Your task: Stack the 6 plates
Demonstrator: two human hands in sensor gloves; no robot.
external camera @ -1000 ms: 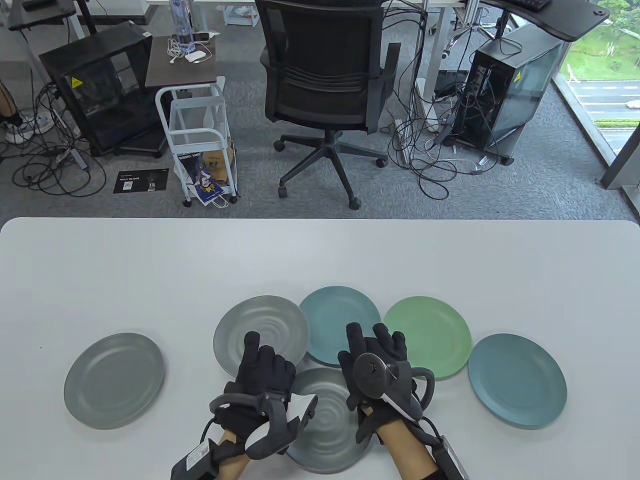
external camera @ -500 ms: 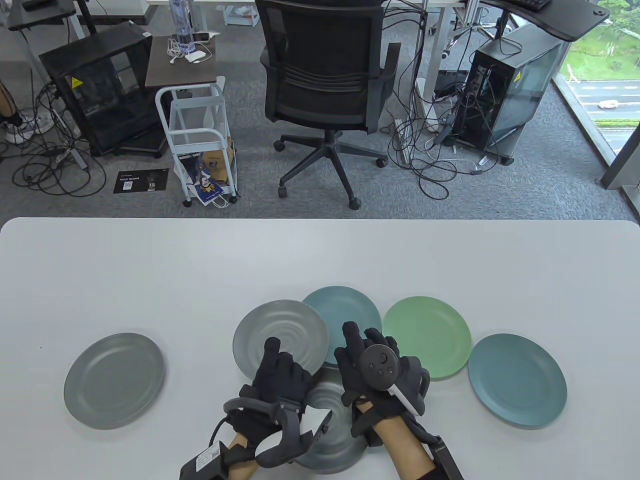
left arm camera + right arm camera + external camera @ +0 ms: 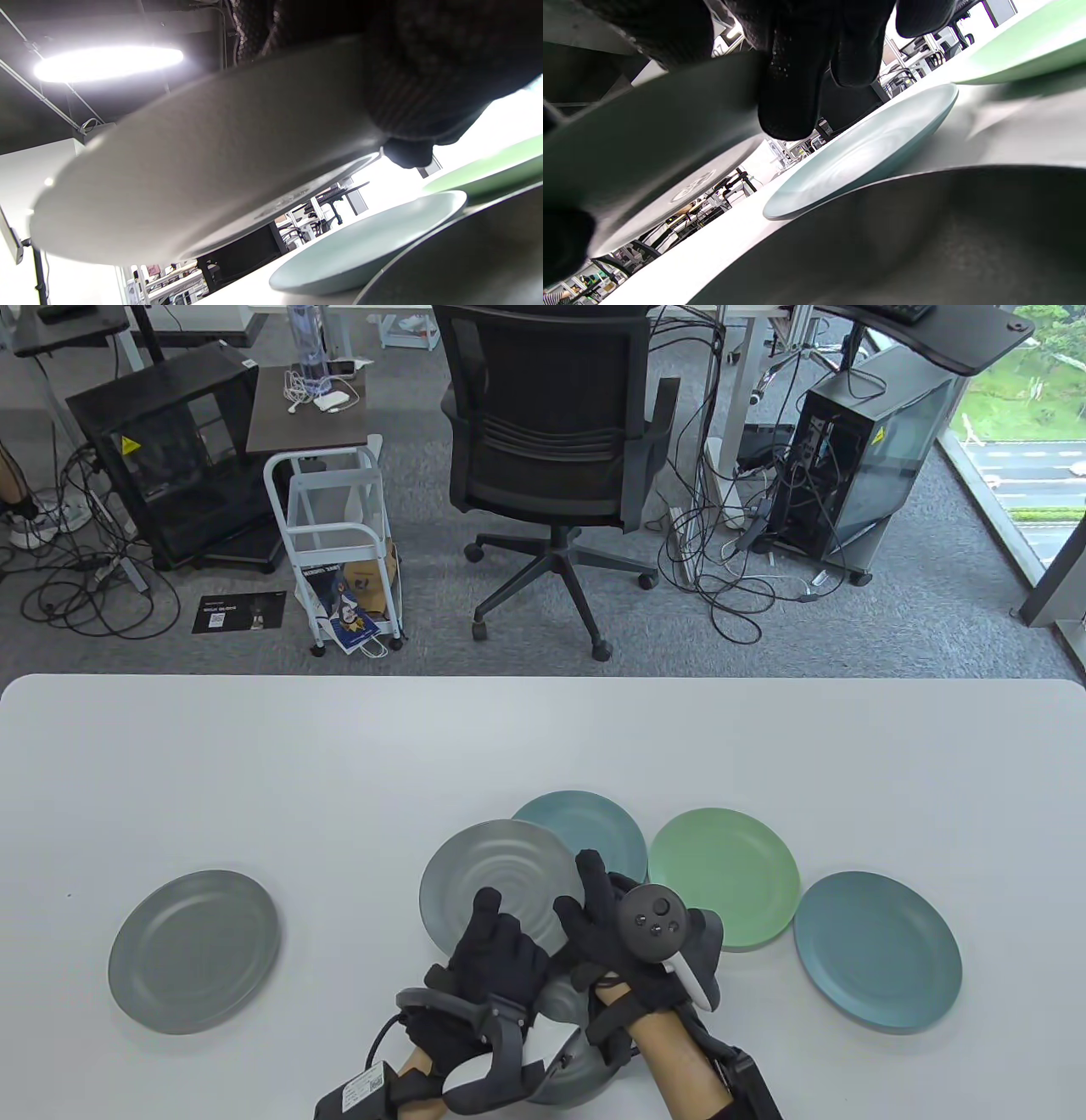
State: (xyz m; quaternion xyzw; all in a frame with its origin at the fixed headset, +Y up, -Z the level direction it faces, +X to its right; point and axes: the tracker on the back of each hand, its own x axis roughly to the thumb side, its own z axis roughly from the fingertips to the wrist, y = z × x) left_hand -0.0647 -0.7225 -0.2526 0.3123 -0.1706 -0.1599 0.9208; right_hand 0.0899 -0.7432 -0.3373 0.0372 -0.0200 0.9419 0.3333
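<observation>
Office carpet and a black swivel chair [image 3: 550,432] lie beyond the white bench [image 3: 339,763]. From above, left hand [image 3: 496,954] and right hand [image 3: 624,937] grip a ridged grey plate [image 3: 492,878], raised over another grey plate [image 3: 564,1073]. Wrist views: fingers [image 3: 424,97] clamp its rim; fingers [image 3: 793,84] likewise, teal plate [image 3: 865,152] behind.

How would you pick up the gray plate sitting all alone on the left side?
Probably by its rim. The lone gray plate lies flat on the table, right side up, with nothing touching it. The near edge, closest to the person, looks easiest: slide fingertips under the raised lip and put the thumb on top. The left hand is nearer, but it is gripping the lifted gray plate now.
</observation>
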